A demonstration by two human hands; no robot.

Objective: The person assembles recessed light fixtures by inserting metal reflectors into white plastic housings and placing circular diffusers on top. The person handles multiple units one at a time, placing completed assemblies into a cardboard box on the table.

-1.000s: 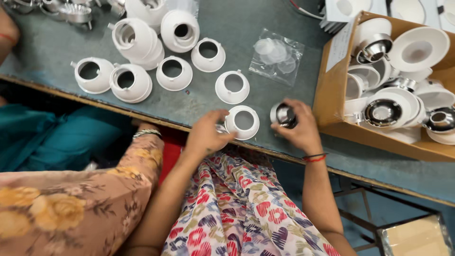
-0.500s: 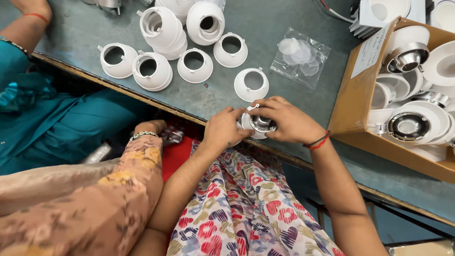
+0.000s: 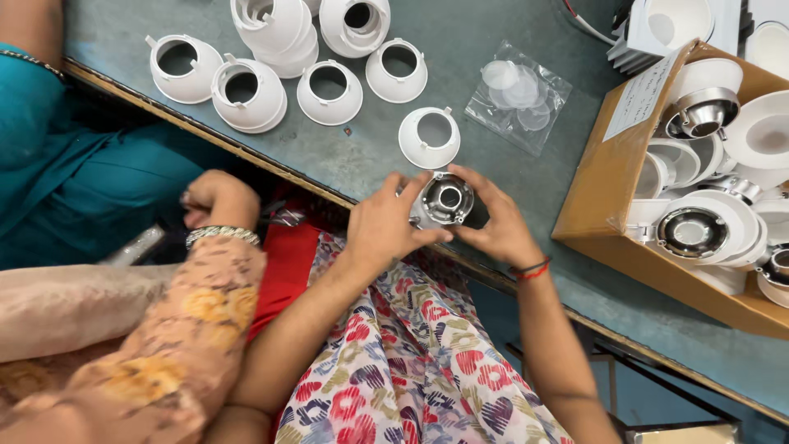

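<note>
Near the middle of the frame, a small round white-and-chrome lamp housing [image 3: 445, 201] is being held by its rim between the left hand [image 3: 385, 226] and the right hand [image 3: 498, 224], fingers closed around it, and it is probably light, stiff and smooth.

You're at an assembly bench in a small workshop: rows of identical white housings [image 3: 329, 82] on a worn grey table [image 3: 460, 33], a cardboard box [image 3: 608, 189] of finished fittings, a bag of lenses [image 3: 518, 94], a co-worker's arm [image 3: 156, 329] alongside.
</note>
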